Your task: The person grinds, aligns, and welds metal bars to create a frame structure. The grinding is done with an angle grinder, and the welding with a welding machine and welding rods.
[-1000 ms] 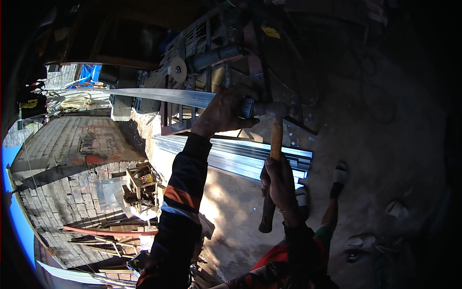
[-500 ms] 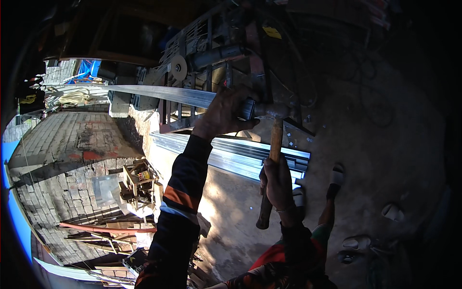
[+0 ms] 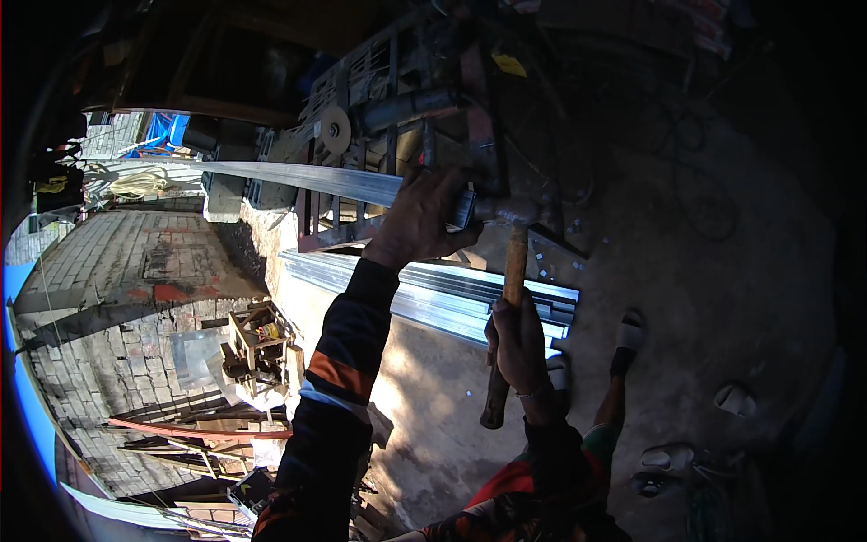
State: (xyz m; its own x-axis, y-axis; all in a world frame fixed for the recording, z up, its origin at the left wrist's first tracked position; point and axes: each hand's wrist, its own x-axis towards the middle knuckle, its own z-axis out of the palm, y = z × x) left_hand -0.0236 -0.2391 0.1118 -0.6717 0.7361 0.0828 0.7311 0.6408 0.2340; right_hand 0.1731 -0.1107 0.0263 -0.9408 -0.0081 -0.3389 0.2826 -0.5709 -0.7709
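Observation:
My left hand (image 3: pixel 420 217) is wrapped round the near end of a long silvery metal channel (image 3: pixel 316 178), which runs off to the far left. In my right hand (image 3: pixel 519 348) is a hammer (image 3: pixel 515 262), gripped partway down its wooden handle. The hammer's dark head stands right against the channel's open end, beside my left fingers; whether they touch I cannot tell. Just beyond the channel lies an angle grinder (image 3: pixel 397 110) with a pale round disc (image 3: pixel 335 130), on a dark metal frame (image 3: pixel 393 54).
Below my hands several more metal channels (image 3: pixel 442 307) lie bundled on the concrete floor (image 3: pixel 713 271). Small offcuts are scattered near the frame. Slippers (image 3: pixel 736 400) lie at the right. A small wooden stand (image 3: pixel 257 339) is near the block wall (image 3: pixel 108 361) at left.
The picture has shifted only slightly. Both hands keep their grips, and the hammer head stays by the channel's end.

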